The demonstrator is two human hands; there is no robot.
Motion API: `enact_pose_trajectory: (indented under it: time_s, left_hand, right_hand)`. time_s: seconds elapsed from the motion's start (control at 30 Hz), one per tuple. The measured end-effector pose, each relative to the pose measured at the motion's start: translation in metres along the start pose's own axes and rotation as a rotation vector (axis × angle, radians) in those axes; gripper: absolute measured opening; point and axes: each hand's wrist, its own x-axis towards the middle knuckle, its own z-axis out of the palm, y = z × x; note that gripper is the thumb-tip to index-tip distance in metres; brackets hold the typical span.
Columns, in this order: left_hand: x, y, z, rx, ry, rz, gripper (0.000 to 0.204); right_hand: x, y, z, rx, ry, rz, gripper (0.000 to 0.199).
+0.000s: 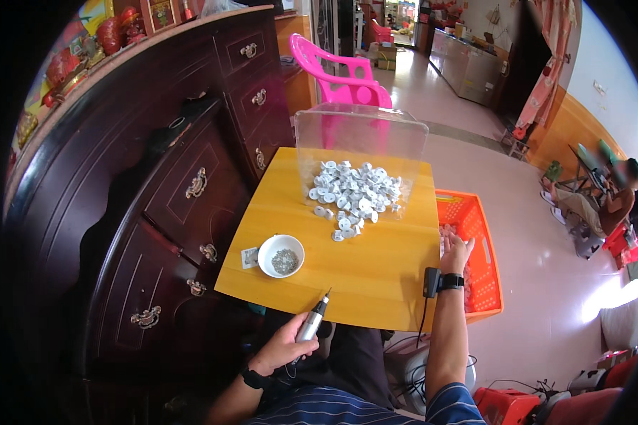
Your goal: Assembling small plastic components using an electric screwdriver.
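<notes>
My left hand [282, 348] is wrapped round a silver electric screwdriver [310, 327], whose dark bit points up over the table's near edge. Past the right edge of the yellow table [376, 283], my right hand [455, 253] reaches over an orange plastic basket [490, 258]. Its fingers look spread, and I see nothing held in them. Pale pieces lie in the basket, partly covered by my hand and forearm. Many small white round plastic parts [358, 188] are heaped on the table. A white bowl [264, 249] at the left holds small metal screws [285, 262].
A clear plastic bin [361, 124] lies on its side behind the heap, opening toward me. Dark wooden cabinets [184, 205] flank the table's left; a pink chair [333, 67] stands beyond. Cables and a grey container [411, 368] are below my right arm. Another person [613, 198] sits far right.
</notes>
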Motion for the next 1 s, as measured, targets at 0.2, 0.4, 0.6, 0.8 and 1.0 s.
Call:
enact_pose_trajectory:
  time_s: [0.2, 0.4, 0.6, 0.8, 1.0]
  left_hand:
    - [0.002, 0.004, 0.008, 0.090, -0.005, -0.009, 0.070]
    - [0.005, 0.011, 0.026, 0.209, 0.016, -0.007, 0.073]
    - [-0.005, 0.018, 0.034, 0.109, 0.086, 0.003, 0.076]
    - [-0.007, 0.018, 0.030, 0.174, 0.120, 0.077, 0.079]
    - [-0.008, 0.023, 0.016, 0.204, 0.054, 0.053, 0.077]
  right_hand:
    - [-0.069, 0.025, 0.074, -0.739, -0.734, -0.400, 0.058]
    - [-0.053, 0.079, 0.156, -1.119, -0.849, -0.834, 0.057]
    - [-0.008, 0.103, 0.205, -1.548, -0.578, -0.882, 0.059]
    - [-0.007, 0.096, 0.185, -1.579, -0.668, -0.682, 0.049]
    - [-0.048, 0.090, 0.135, -1.435, -0.836, -0.771, 0.052]
